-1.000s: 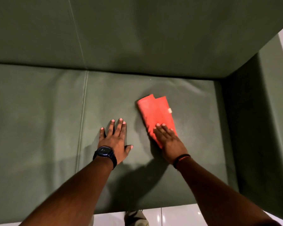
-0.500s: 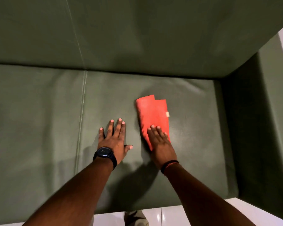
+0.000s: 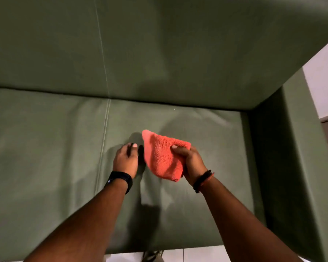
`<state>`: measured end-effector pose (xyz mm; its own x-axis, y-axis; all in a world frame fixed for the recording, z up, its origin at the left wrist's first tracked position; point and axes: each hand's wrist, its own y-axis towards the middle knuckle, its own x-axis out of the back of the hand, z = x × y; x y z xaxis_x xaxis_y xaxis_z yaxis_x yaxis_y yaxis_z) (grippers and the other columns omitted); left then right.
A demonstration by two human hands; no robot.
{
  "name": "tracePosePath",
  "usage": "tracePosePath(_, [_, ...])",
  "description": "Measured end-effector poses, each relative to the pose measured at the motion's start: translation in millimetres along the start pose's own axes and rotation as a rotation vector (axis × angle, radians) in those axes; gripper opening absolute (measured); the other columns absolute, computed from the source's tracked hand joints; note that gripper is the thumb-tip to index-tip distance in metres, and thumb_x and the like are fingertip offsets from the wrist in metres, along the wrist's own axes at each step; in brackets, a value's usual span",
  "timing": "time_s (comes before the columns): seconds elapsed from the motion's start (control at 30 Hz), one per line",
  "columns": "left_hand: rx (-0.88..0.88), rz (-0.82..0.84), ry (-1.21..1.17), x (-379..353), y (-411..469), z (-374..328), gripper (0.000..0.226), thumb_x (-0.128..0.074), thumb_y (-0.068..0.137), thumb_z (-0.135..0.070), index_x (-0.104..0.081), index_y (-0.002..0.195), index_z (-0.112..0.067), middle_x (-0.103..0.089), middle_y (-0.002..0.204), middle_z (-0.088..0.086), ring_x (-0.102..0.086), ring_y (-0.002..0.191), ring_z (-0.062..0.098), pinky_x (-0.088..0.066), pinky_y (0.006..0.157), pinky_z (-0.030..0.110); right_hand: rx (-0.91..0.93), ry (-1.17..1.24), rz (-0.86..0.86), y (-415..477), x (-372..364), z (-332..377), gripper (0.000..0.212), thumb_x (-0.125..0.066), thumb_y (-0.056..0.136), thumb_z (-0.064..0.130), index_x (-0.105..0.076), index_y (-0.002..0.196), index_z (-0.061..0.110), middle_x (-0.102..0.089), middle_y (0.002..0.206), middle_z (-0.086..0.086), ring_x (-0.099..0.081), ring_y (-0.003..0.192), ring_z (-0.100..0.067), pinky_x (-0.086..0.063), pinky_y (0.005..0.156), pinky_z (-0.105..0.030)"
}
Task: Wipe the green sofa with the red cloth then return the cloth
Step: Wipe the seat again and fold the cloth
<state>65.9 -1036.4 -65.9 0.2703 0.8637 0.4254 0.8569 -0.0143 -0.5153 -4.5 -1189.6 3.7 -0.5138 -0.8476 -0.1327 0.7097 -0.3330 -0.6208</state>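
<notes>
The green sofa fills the view, seat cushions below and backrest above. My right hand grips the red cloth, which is folded and lifted off the right seat cushion, hanging from my fingers and thumb. Just left of it, my left hand hovers over or rests on the cushion with its fingers curled downward and nothing in it. A dark watch is on my left wrist and bracelets on my right.
The sofa's right armrest rises at the right edge. A seam splits the two seat cushions left of my hands. White floor tiles show below the seat's front edge, and a pale wall is at the far right.
My right hand has closed on the red cloth and lifted it off the cushion, where it lay flat under my palm. My left hand has gone from flat and spread to curled.
</notes>
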Motion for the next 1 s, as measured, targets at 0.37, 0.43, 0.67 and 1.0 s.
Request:
tracePosePath(0.37, [0.224,0.397,-0.785,87.0,-17.9,-118.5,0.041,-0.072,0.074,-0.035,-0.067,0.109,-0.015,-0.074,0.100,0.004,-0.070,0.083,0.016,-0.058,0.060,0.030,-0.067,-0.036,0.100,-31.2,-56.7,158.7,0.019,-0.053,0.075,0.015,-0.064,0.089,0.009,-0.066,0.080,-0.007,-0.059,0.069,-0.021,-0.045,0.063,-0.028])
tracePosePath(0.43, [0.152,0.218,-0.755,114.0,-21.9,-137.7,0.031,-0.074,0.075,-0.021,-0.068,0.103,-0.010,-0.074,0.089,0.006,-0.068,0.072,0.017,-0.055,0.059,0.030,0.090,-0.271,-0.088,-35.6,-70.8,181.5,0.011,-0.061,0.075,0.008,-0.064,0.085,0.006,-0.062,0.085,-0.011,-0.056,0.073,-0.021,-0.043,0.059,-0.027])
tracePosePath(0.67, [-0.210,-0.072,-0.523,185.3,-56.9,-195.3,0.022,-0.077,0.072,-0.006,-0.062,0.080,-0.019,-0.066,0.078,-0.003,-0.060,0.066,0.006,-0.048,0.057,0.016,0.391,-0.678,-0.283,-65.4,-134.2,221.0,0.011,-0.067,0.073,0.015,-0.066,0.083,0.011,-0.072,0.086,-0.011,-0.064,0.082,-0.024,-0.048,0.072,-0.027])
tracePosePath(1.0, [-0.163,-0.312,-0.790,315.1,-100.9,-167.3,0.010,-0.061,0.088,-0.025,-0.068,0.083,-0.020,-0.072,0.085,0.000,-0.066,0.078,0.016,-0.053,0.074,0.036,0.595,-0.707,0.083,-159.9,-321.4,207.9,0.015,-0.060,0.082,0.027,-0.069,0.083,0.016,-0.073,0.082,-0.006,-0.065,0.079,-0.018,-0.049,0.073,-0.027])
